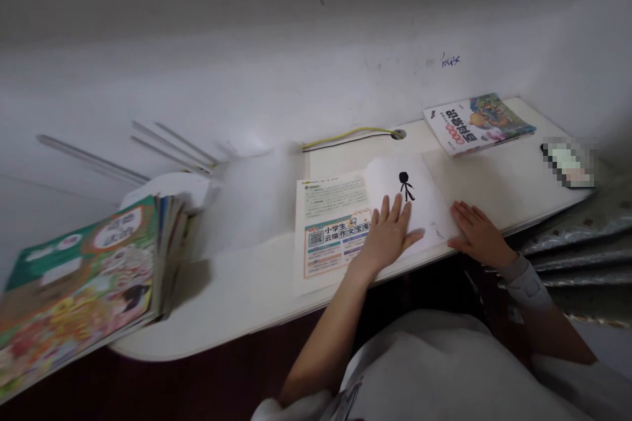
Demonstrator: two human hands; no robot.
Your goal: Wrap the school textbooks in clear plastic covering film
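An open book (338,192) lies on the white desk in front of me, with printed text and a boxed colour panel on its left page. Its right page is white and bears a black stick figure (404,177) and a fainter small figure lower down. Spread flat near the fold, my left hand (388,233) rests on the right page just below the black figure. My right hand (478,232) lies with fingers stretched out at the right edge of that page. Neither hand grips anything.
Stacked books with colourful covers (83,283) stand at the left end of the desk (232,302). A magazine (476,123) lies at the back right, and a blurred-out phone (567,163) near the right edge. Yellow and black cables (353,133) run to a hole by the wall.
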